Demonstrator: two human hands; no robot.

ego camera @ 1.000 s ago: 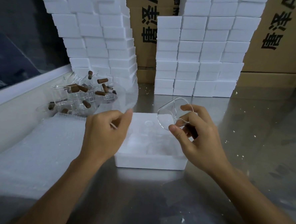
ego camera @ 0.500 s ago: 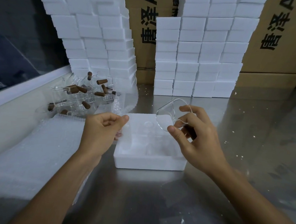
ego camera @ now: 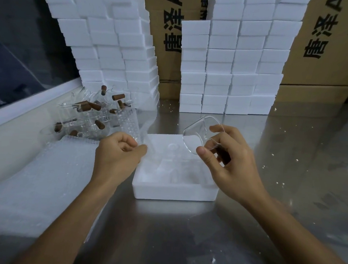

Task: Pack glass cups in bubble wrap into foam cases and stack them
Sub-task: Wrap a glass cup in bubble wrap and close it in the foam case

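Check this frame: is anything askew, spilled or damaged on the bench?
The left foam stack leans, its blocks stepped unevenly, unlike the squarer right stack. White crumbs are scattered over the steel table. The glass cup pinched in the right hand looks intact.

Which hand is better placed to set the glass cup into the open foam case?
Right. The right hand already holds the glass cup, tilted, directly above the foam case. The left hand sits at the case's left edge, seemingly pinching clear wrap.
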